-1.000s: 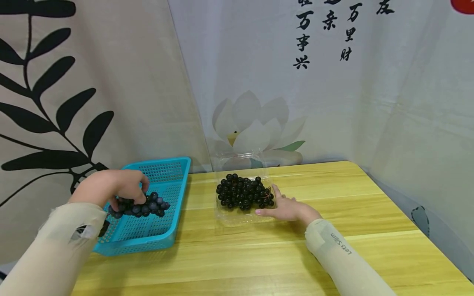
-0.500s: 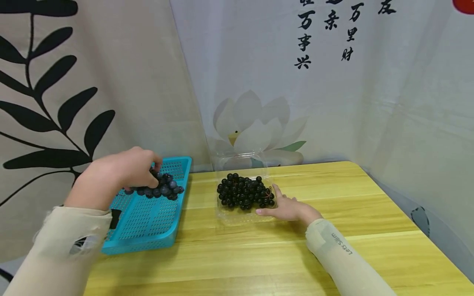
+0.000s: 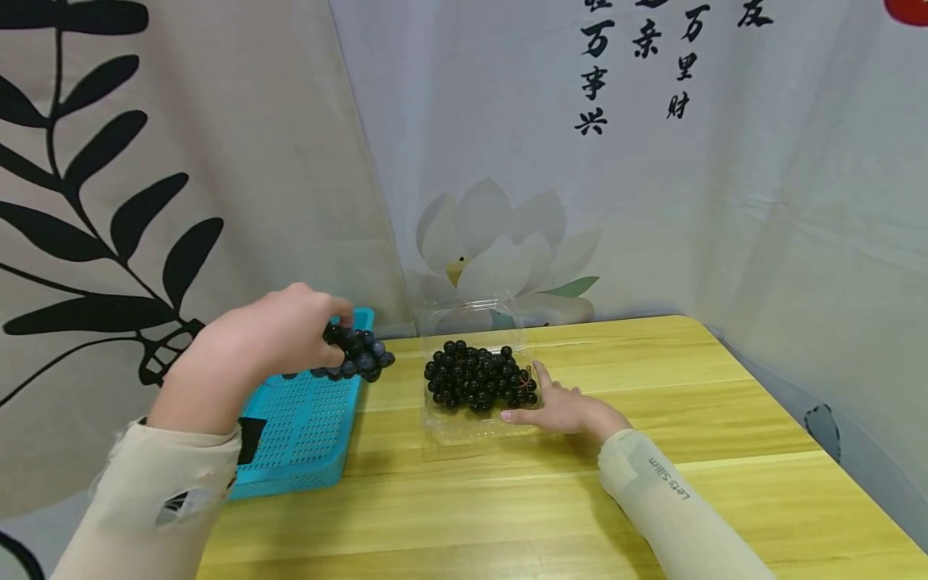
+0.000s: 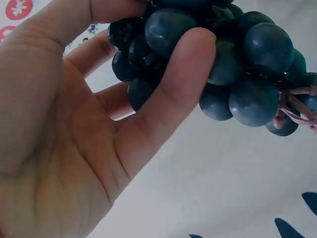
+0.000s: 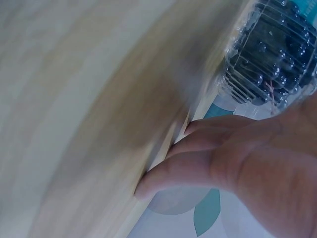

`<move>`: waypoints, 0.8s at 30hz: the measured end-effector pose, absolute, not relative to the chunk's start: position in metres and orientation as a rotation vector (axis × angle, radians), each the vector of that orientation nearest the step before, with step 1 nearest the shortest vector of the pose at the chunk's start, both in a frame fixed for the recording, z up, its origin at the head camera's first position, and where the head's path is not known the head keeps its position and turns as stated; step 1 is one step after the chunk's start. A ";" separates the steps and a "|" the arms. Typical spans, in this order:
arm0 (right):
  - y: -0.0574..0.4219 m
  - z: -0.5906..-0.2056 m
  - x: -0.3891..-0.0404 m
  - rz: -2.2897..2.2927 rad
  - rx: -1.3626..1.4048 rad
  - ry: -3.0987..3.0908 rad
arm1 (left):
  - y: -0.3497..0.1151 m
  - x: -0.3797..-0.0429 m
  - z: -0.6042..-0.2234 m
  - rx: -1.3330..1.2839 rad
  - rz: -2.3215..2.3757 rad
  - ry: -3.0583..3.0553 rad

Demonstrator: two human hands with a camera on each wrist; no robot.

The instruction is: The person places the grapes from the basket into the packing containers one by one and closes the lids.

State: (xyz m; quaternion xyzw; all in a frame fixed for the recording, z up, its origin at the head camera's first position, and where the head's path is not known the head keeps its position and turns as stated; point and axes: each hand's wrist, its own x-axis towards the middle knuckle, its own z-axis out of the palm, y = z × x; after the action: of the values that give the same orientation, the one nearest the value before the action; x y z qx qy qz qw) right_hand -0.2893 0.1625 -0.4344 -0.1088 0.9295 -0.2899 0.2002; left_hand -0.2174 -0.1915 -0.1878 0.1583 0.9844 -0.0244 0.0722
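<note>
My left hand (image 3: 271, 342) holds a bunch of dark grapes (image 3: 360, 354) in the air over the right rim of the blue basket (image 3: 308, 431). In the left wrist view, thumb and fingers grip the bunch (image 4: 223, 64) from both sides, and a pinkish stem shows at its right end. A clear plastic clamshell box (image 3: 464, 431) stands on the table with its lid up. Inside lies another bunch of shiny black grapes (image 3: 474, 377). My right hand (image 3: 557, 409) touches the right side of the box, thumb and fingers spread. The right wrist view shows its extended fingers (image 5: 188, 168) against the tabletop.
The wooden table (image 3: 551, 507) ends at the back against a printed cloth (image 3: 623, 225). Its right edge slopes toward the viewer. The basket stands at the left, with a gap of bare wood between it and the box.
My left hand has lifted the grape bunch out of the basket and carried it right to the basket's rim. The basket has shifted slightly, while my right hand and the box have stayed put.
</note>
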 end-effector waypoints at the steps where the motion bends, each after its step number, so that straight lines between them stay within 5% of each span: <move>1: 0.162 -0.434 -0.289 -0.811 -0.302 2.598 | -0.188 -0.216 -0.188 0.487 -0.063 2.958; 24: 0.175 -0.430 -0.291 -0.830 -0.374 2.544 | -0.126 -0.230 -0.202 0.753 -0.018 2.951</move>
State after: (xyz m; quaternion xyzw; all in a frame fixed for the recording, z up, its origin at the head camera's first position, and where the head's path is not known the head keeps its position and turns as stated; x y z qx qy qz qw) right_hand -0.2914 0.1748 -0.4297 -0.1349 0.9190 -0.2997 0.2179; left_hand -0.2301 -0.1256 -0.2024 0.2470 0.9678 -0.0058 0.0479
